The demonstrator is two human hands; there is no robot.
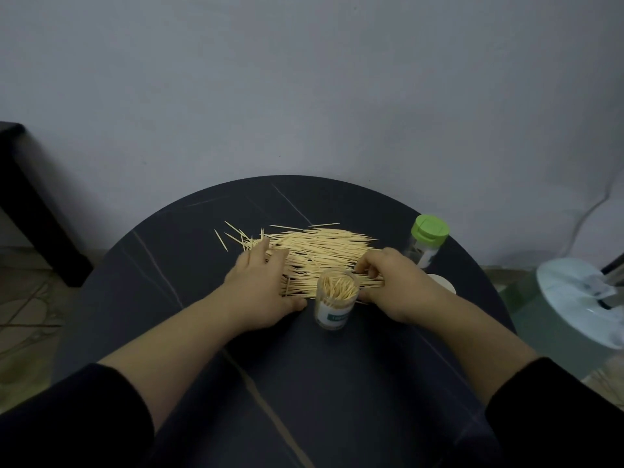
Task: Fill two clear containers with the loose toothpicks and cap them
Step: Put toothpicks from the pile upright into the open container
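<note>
Toothpicks (320, 248) lie heaped mid-tabletop (202, 265), left hand (260, 288) pressing flat with straight fingers on the heap's left end, right hand (395, 285) curled round its right end, uncapped filled container (334, 312) upright between both hands, green-capped container (425, 248) behind the right hand.

pale wooden toothpicks (314, 251) lie on a dark, matt, stone-veined table (189, 265). the near container (334, 302) is clear plastic; the far container's lid (430, 228) is green plastic.
</note>
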